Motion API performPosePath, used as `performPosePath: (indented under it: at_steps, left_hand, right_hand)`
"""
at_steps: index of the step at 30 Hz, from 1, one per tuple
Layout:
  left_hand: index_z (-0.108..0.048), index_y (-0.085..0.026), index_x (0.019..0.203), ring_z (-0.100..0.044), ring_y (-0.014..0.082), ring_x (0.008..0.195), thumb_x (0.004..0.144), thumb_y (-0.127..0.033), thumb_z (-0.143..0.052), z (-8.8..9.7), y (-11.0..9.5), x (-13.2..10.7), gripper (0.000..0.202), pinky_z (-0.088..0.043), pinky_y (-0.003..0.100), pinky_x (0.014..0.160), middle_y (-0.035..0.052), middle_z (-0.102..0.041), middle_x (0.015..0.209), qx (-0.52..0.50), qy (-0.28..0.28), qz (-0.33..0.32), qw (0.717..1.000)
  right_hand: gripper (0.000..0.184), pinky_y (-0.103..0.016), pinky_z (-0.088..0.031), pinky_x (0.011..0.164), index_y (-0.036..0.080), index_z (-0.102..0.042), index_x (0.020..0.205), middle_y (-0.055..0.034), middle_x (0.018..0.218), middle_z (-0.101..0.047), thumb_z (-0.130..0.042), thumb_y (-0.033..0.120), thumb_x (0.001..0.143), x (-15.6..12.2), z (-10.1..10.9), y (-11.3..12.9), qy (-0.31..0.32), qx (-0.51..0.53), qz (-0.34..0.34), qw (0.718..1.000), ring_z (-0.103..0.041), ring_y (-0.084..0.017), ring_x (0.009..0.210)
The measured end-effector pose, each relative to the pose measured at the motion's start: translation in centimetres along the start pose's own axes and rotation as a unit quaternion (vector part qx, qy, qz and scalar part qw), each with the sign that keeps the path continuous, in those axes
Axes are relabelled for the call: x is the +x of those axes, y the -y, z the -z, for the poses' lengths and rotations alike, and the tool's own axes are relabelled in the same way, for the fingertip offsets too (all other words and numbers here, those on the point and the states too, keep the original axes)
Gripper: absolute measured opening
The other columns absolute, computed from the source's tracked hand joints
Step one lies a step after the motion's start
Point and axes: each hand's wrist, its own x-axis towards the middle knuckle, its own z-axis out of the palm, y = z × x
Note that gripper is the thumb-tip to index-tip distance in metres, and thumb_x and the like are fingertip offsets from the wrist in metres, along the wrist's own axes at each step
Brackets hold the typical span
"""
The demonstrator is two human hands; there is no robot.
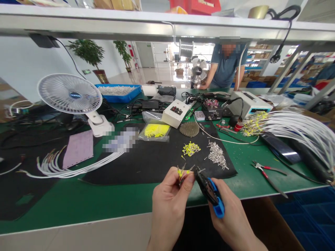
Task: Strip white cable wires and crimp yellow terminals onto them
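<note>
My left hand (171, 198) pinches a few thin wires whose ends carry yellow-sleeved terminals (180, 172). In my right hand (230, 209) is a crimping tool (209, 190) with black jaws and blue handles. Its jaw tips meet a terminal end right beside my left thumb; whether the jaws are fully closed on it I cannot tell. Just beyond my hands, a small pile of yellow-sleeved terminals (191, 149) lies on the black mat (157, 164). To its right is a heap of bare metal terminals (217, 156).
Red-handled cutters (270, 174) lie at right, near a thick bundle of white cables (300, 136). More white cables (86, 169) and a white fan (70, 96) are at left. Behind the piles are a bag of yellow sleeves (156, 130) and a switch box (176, 113). A person (227, 66) leans across the bench.
</note>
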Motion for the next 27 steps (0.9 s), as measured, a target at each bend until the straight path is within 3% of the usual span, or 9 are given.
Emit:
performPosePath:
  at_steps: [5,12,23,27]
  left_hand:
    - [-0.065,-0.017,0.086,-0.055,0.0134,0.087,0.093,-0.036,-0.072,-0.1,-0.2,0.3,0.021,-0.041,0.02,0.07,0.0,-0.053,0.084,0.011,0.003,-0.002,1.0]
    - [-0.069,-0.017,0.097,-0.056,0.0133,0.089,0.095,-0.039,-0.07,-0.5,-0.3,0.8,0.022,-0.042,0.019,0.072,0.0028,-0.063,0.096,0.018,0.007,0.004,1.0]
    - [-0.064,-0.017,0.075,-0.047,0.0113,0.072,0.085,-0.055,-0.074,-1.6,-1.4,2.6,0.041,-0.043,0.016,0.064,-0.0022,-0.047,0.074,0.077,0.037,-0.012,0.996]
    - [-0.064,-0.017,0.079,-0.05,0.0123,0.076,0.084,-0.056,-0.075,-1.7,-1.6,2.3,0.04,-0.044,0.016,0.066,-0.0006,-0.054,0.078,0.069,0.029,-0.013,0.997]
  right_hand:
    - [0.049,-0.033,-0.049,0.085,0.026,-0.051,0.122,-0.0028,0.106,-0.059,-0.053,0.0,0.08,0.6,0.1,0.3,0.005,0.014,-0.005,1.0,-0.061,-0.021,0.097]
    - [0.04,-0.029,-0.046,0.081,0.027,-0.055,0.117,-0.0001,0.102,-0.063,-0.056,0.005,0.084,1.4,-0.3,0.0,-0.005,0.031,-0.006,0.999,-0.062,-0.019,0.09]
    - [0.001,-0.027,-0.042,0.06,0.02,-0.056,0.09,-0.0012,0.075,-0.062,-0.055,0.02,0.09,3.2,-2.0,-2.4,-0.064,-0.004,0.027,0.998,-0.058,-0.017,0.063]
    - [0.012,-0.027,-0.04,0.058,0.02,-0.055,0.086,-0.001,0.07,-0.06,-0.054,0.027,0.095,3.0,-1.8,-1.8,-0.069,-0.001,0.015,0.997,-0.056,-0.017,0.06]
